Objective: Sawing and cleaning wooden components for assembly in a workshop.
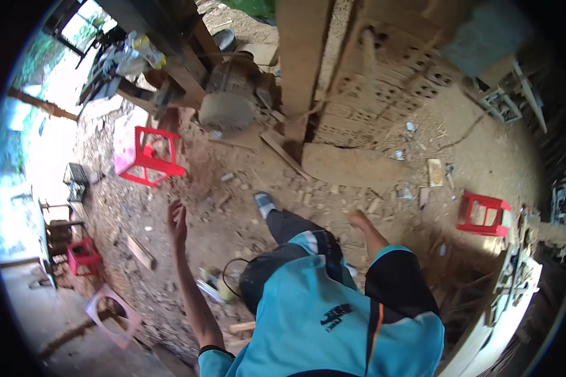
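My left hand (177,221) hangs in the air with its fingers stretched out and nothing in them. Nearest to it is a red plastic stool (163,166) lying tipped over on the dirt floor, just beyond the fingertips and apart from them. On the other side of my body, my right hand (358,219) is held over the ground with the arm bent. Its fingers are too small and blurred to make out, and no object shows in it. Below that hand lie scattered wood chips (374,205). My foot in a sandal (263,201) stands between the two hands.
A wooden post (302,63) rises ahead, beside a dusty rounded machine part (226,112). Hollow bricks (383,94) lie beyond it. More red stools stand at right (466,210) and far left (83,259). A wood offcut (141,252) and a pink board with a round hole (93,308) lie left.
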Demonstrator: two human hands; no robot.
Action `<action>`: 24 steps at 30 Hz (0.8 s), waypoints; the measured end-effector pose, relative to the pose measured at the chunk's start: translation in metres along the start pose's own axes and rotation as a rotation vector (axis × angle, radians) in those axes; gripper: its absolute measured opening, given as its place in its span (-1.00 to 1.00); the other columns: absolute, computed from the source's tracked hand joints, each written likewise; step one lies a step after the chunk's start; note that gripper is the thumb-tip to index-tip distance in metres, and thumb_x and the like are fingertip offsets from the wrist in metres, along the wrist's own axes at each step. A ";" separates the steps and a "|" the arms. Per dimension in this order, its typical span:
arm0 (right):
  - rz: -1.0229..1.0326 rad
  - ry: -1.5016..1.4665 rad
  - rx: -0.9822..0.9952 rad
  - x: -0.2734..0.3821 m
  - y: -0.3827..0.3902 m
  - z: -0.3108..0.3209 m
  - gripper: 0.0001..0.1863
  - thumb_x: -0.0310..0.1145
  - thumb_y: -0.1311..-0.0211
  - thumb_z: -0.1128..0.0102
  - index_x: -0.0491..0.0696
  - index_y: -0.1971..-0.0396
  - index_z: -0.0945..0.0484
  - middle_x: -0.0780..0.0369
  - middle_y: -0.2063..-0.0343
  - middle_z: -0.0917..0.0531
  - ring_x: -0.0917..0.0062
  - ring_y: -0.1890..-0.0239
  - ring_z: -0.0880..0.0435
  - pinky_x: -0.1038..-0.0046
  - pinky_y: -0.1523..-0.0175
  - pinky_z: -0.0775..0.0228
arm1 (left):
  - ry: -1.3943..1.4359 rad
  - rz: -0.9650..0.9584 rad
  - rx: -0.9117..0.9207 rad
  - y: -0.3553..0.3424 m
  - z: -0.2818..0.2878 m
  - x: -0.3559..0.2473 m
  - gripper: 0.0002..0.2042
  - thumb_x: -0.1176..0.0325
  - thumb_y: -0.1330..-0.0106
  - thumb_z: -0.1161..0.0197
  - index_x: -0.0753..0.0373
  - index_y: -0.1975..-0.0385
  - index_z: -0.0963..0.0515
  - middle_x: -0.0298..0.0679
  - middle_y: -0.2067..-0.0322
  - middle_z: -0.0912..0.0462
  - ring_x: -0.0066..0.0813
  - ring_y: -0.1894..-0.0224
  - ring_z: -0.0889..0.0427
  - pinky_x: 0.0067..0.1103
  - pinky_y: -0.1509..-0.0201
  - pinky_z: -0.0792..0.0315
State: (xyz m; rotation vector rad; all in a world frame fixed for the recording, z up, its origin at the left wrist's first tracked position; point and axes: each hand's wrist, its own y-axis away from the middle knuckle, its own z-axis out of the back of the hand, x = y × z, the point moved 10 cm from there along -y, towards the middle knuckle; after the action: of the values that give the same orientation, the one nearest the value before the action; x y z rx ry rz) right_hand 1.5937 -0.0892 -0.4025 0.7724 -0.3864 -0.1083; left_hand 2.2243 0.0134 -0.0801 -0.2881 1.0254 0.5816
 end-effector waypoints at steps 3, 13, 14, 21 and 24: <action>-0.383 -0.065 0.228 0.099 0.061 -0.015 -0.75 -0.30 -0.06 -0.02 -0.11 0.36 -0.60 0.18 0.53 -0.63 0.48 0.50 -0.58 0.41 0.39 -0.43 | 0.144 0.289 0.049 -0.072 0.052 0.063 -0.74 0.24 -0.32 -0.10 0.14 0.04 -0.46 -0.40 0.24 -0.52 -0.73 0.27 -0.42 -0.74 0.31 -0.25; 0.159 -0.531 -0.020 0.362 0.042 0.037 -0.74 -0.35 -0.17 -0.04 -0.10 0.17 -0.54 0.21 0.34 -0.63 0.55 0.31 -0.61 0.51 0.25 -0.48 | -0.017 0.209 -0.134 -0.475 0.244 0.114 -0.68 0.13 -0.27 -0.13 0.18 0.10 -0.49 -0.37 0.48 -0.54 -0.69 0.57 -0.37 -0.72 0.61 -0.19; 0.224 -0.468 -0.141 0.376 0.040 0.049 -0.74 -0.35 -0.17 -0.04 -0.10 0.17 -0.55 0.21 0.34 -0.63 0.55 0.31 -0.61 0.50 0.24 -0.47 | -0.100 0.186 -0.106 -0.531 0.293 0.126 -0.66 0.11 -0.26 -0.12 0.14 0.05 -0.46 -0.35 0.37 -0.55 -0.62 0.43 -0.44 -0.66 0.53 -0.24; -0.087 -0.615 -0.315 0.455 0.024 0.059 -0.70 -0.29 -0.18 -0.05 -0.10 0.14 -0.55 0.19 0.32 -0.63 0.52 0.25 -0.61 0.47 0.17 -0.44 | -0.184 -0.224 0.141 -0.873 0.347 0.099 -0.73 0.26 -0.19 -0.15 0.31 0.22 -0.55 -0.26 0.44 -0.59 -0.55 0.39 -0.53 -0.60 0.31 -0.39; -0.213 -0.694 -0.387 0.533 0.009 0.015 -0.68 -0.25 -0.21 -0.06 -0.09 0.09 -0.51 0.20 0.28 -0.63 0.51 0.23 -0.60 0.48 0.15 -0.43 | -0.578 -0.428 0.263 -0.953 0.259 0.118 -0.74 0.26 -0.21 -0.12 0.31 0.22 -0.54 -0.26 0.45 -0.58 -0.53 0.40 -0.53 -0.59 0.32 -0.39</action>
State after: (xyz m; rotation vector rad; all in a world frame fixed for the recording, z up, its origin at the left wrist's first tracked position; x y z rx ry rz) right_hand 2.0801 -0.2182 -0.2265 0.3685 -0.9085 -0.6427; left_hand 3.0082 -0.5989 -0.0920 -0.0883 0.4484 0.1175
